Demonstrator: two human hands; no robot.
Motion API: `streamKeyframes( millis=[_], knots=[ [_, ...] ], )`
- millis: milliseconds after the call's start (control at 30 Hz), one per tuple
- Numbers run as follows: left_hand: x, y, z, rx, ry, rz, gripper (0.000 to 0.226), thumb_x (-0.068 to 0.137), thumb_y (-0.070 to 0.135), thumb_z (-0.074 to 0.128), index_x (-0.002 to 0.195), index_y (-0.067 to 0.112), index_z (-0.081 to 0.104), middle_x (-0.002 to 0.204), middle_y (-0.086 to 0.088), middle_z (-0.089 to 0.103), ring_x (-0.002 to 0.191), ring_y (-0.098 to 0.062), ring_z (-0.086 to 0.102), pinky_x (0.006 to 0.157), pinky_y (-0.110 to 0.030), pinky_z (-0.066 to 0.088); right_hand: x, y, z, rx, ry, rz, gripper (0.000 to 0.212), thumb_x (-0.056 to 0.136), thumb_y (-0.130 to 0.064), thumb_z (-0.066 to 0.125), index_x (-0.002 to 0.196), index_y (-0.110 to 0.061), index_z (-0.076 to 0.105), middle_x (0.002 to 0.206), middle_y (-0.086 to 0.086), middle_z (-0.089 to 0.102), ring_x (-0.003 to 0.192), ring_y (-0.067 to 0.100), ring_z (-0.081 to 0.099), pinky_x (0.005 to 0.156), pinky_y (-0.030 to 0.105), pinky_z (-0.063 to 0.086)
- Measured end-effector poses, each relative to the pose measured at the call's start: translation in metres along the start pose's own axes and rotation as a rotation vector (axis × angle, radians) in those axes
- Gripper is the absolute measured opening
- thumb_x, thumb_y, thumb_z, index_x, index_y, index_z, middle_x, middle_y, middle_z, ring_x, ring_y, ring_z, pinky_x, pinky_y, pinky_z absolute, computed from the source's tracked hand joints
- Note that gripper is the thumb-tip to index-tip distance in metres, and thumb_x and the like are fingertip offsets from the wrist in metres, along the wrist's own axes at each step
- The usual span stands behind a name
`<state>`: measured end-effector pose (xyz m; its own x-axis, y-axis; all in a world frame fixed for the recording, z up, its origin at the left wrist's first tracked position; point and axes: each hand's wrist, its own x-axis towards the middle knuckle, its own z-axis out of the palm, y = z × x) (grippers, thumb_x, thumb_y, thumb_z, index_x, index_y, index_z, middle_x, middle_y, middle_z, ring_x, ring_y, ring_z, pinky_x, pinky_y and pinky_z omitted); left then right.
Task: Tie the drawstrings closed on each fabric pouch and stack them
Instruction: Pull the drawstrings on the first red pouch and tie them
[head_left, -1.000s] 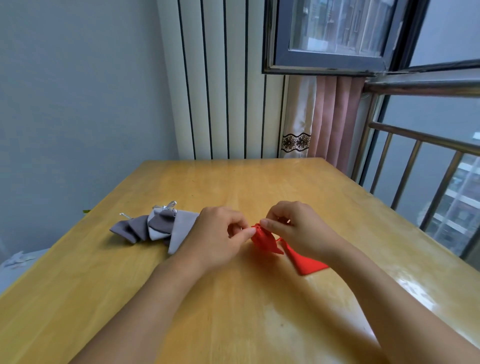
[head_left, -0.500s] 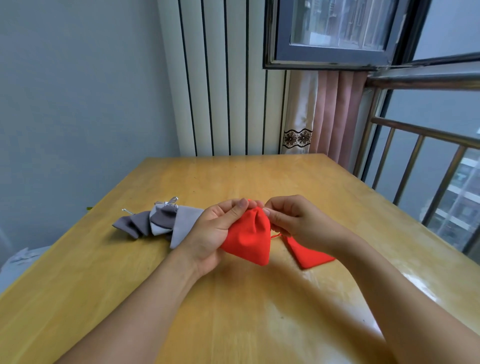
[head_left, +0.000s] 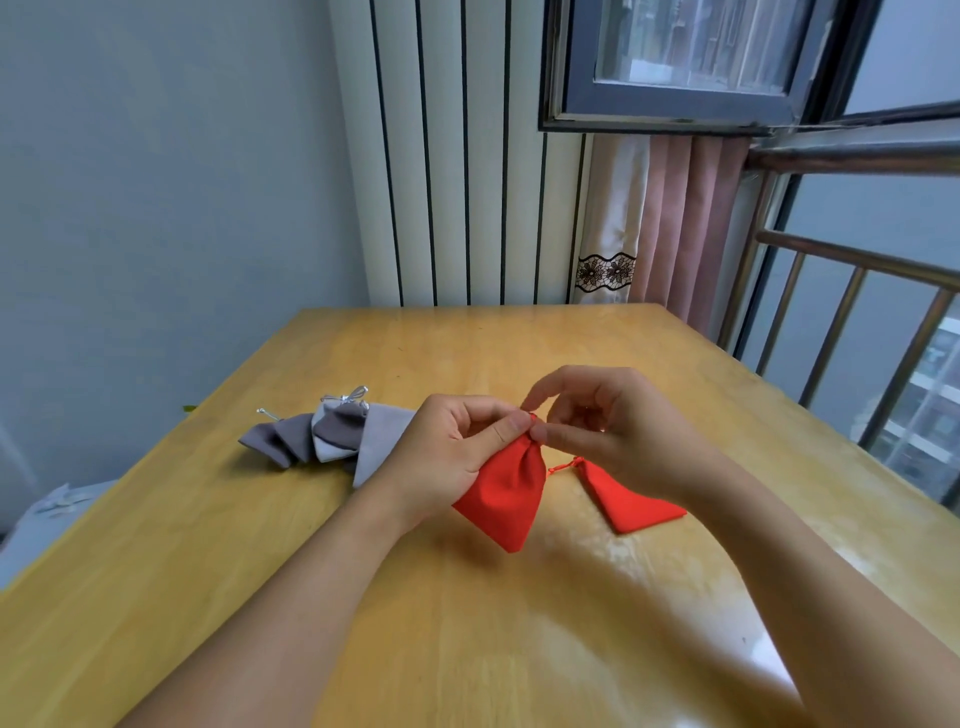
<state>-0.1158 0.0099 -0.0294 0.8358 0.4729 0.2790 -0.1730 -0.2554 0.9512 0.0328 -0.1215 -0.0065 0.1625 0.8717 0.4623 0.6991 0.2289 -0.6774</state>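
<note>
Head view, only feed I have. Left hand (head_left: 447, 452) grips the neck of a red pouch (head_left: 506, 496), thumb pressed on the gathered top, pouch lifted off the counter (head_left: 519, 649) with its bottom corner hanging just above the wood. Right hand (head_left: 608, 426) pinches at the same neck, thumb and forefinger curled on what I take to be the red drawstring (head_left: 531, 415); the other fingers are arched up and loose.

Progress, my read: mouth of this pouch is cinched, knot not yet made or only half made. Second red pouch (head_left: 631, 496) lies flat on the counter just right of the held one, partly under my right wrist; a red cord loop shows at its top, can't tell if it's tied. Grey pouches (head_left: 332, 434) sit in an overlapping pile left of my left hand, silver cord bow (head_left: 353, 396) visible on one, so I judge those done and stacked. Left: finish this tie, check the other red, stack both.

Hard to see: the string itself is tiny and mostly covered by fingertips. Grey pile count unclear, three or four. Right edge of pile hidden behind left hand.
</note>
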Motion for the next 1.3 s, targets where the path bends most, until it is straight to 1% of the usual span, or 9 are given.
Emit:
streamKeyframes(
  millis=[200, 333, 533, 633, 700, 867, 1067, 1200, 1300],
  knots=[
    [0.0015, -0.0004, -0.0020, 0.129, -0.024, 0.024, 0.014, 0.093, 0.014, 0.065, 0.092, 0.009, 0.077, 0.088, -0.008, 0.076, 0.079, -0.010, 0.068, 0.072, -0.020, 0.052, -0.0001, 0.0047, 0.0012, -0.113, 0.049, 0.007, 0.011, 0.081, -0.013, 0.081, 0.088, -0.013, 0.072, 0.059, -0.013, 0.065, 0.048, 0.004, 0.050, 0.053, 0.012, 0.038],
    [0.0012, 0.0017, -0.0034, 0.082, -0.042, -0.012, 0.011, 0.089, 0.011, 0.068, 0.085, 0.010, 0.078, 0.083, -0.006, 0.077, 0.076, -0.010, 0.068, 0.070, -0.020, 0.053, -0.0004, 0.0054, 0.0014, -0.084, 0.049, 0.023, 0.010, 0.079, -0.013, 0.083, 0.081, -0.014, 0.074, 0.061, -0.007, 0.069, 0.053, 0.009, 0.058, 0.054, 0.020, 0.045],
    [-0.0024, 0.0035, -0.0033, -0.137, -0.120, -0.139, 0.008, 0.072, 0.016, 0.075, 0.077, 0.010, 0.076, 0.077, -0.009, 0.074, 0.068, -0.013, 0.068, 0.065, -0.020, 0.053, -0.0017, -0.0001, -0.0071, 0.181, -0.203, 0.088, 0.013, 0.083, -0.004, 0.076, 0.081, 0.002, 0.065, 0.061, 0.011, 0.063, 0.054, 0.015, 0.054, 0.052, 0.026, 0.038],
    [-0.0018, 0.0036, -0.0068, -0.275, -0.112, -0.155, 0.008, 0.070, 0.011, 0.076, 0.078, 0.011, 0.074, 0.080, -0.012, 0.072, 0.078, -0.023, 0.068, 0.079, -0.027, 0.055, -0.0022, -0.0007, -0.0047, 0.417, -0.233, 0.137, 0.010, 0.088, 0.002, 0.066, 0.083, 0.002, 0.058, 0.060, 0.007, 0.054, 0.054, 0.013, 0.044, 0.052, 0.031, 0.025],
    [-0.0024, 0.0035, -0.0056, -0.270, -0.145, -0.150, 0.008, 0.074, 0.012, 0.075, 0.082, 0.011, 0.072, 0.089, -0.018, 0.070, 0.089, -0.029, 0.066, 0.088, -0.035, 0.052, -0.0018, -0.0015, -0.0021, 0.470, -0.219, 0.130, 0.010, 0.090, 0.002, 0.064, 0.083, -0.001, 0.057, 0.061, 0.004, 0.052, 0.055, 0.011, 0.042, 0.053, 0.029, 0.025],
    [-0.0019, 0.0053, -0.0032, -0.316, -0.154, -0.162, 0.019, 0.078, 0.014, 0.075, 0.096, 0.007, 0.070, 0.095, -0.018, 0.069, 0.083, -0.022, 0.066, 0.079, -0.027, 0.053, -0.0013, -0.0018, -0.0023, 0.465, -0.181, 0.119, 0.010, 0.093, -0.006, 0.064, 0.087, -0.002, 0.057, 0.064, 0.001, 0.053, 0.058, 0.010, 0.043, 0.055, 0.024, 0.032],
    [-0.0012, 0.0070, -0.0048, -0.387, -0.192, -0.239, 0.021, 0.081, 0.020, 0.066, 0.098, 0.010, 0.071, 0.076, -0.001, 0.065, 0.069, -0.011, 0.061, 0.073, -0.024, 0.053, 0.0006, -0.0025, 0.0002, 0.393, -0.070, 0.056, 0.012, 0.087, -0.006, 0.067, 0.088, 0.004, 0.061, 0.061, 0.001, 0.054, 0.053, 0.009, 0.039, 0.050, 0.021, 0.030],
    [-0.0023, 0.0077, -0.0034, -0.444, -0.250, -0.286, 0.017, 0.086, 0.026, 0.061, 0.088, 0.011, 0.070, 0.070, 0.002, 0.057, 0.064, -0.009, 0.053, 0.070, -0.023, 0.051, 0.0018, -0.0013, 0.0004, 0.358, 0.037, 0.041, 0.016, 0.085, -0.013, 0.072, 0.088, 0.002, 0.068, 0.064, 0.022, 0.054, 0.061, 0.026, 0.042, 0.051, 0.045, 0.031],
    [-0.0036, 0.0059, 0.0003, -0.483, -0.249, -0.299, 0.019, 0.088, 0.027, 0.059, 0.077, 0.015, 0.068, 0.068, 0.003, 0.056, 0.061, -0.008, 0.054, 0.064, -0.022, 0.050, 0.0025, 0.0021, 0.0023, 0.338, 0.071, 0.033, 0.016, 0.084, -0.017, 0.074, 0.088, -0.002, 0.071, 0.064, 0.026, 0.054, 0.060, 0.025, 0.048, 0.054, 0.045, 0.034]
  ],
)
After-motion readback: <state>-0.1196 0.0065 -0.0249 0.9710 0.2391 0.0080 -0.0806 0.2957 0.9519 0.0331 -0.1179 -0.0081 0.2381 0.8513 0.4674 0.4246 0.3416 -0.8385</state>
